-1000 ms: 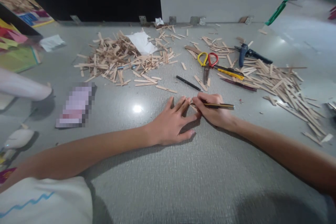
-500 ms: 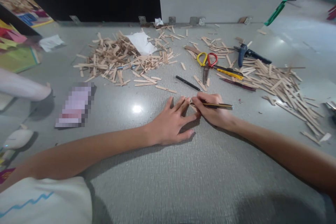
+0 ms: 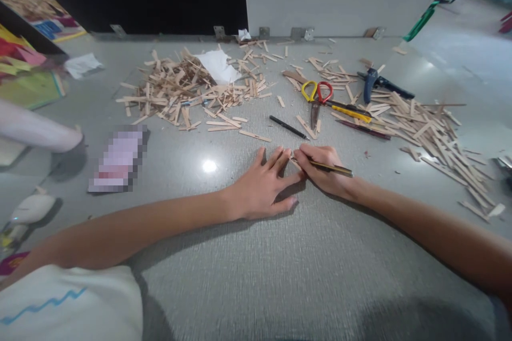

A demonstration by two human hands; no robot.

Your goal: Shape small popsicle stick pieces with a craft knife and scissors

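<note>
My left hand (image 3: 266,186) lies flat on the grey table with its fingers spread. Its fingertips rest beside a small pale piece of wooden stick (image 3: 295,160), mostly hidden between the two hands. In my right hand (image 3: 323,168) is a dark pencil with gold stripes (image 3: 336,169), its tip down at that piece and its back end slanting right. Just beyond the hands lie a black pen (image 3: 288,127) and scissors (image 3: 315,112) with one yellow and one red handle.
Heaped wooden sticks (image 3: 168,88) with white tissue (image 3: 220,66) lie at the back left, more sticks (image 3: 432,133) at right. A yellow cutter (image 3: 352,112) and dark blue tool (image 3: 372,85) are near these. At left are a blurred-out phone-like object (image 3: 120,160) and another person's arm (image 3: 44,128).
The pencil's back end has dipped slightly lower while its tip stays in about the same place. My left hand keeps its position. The whole view has shifted a little.
</note>
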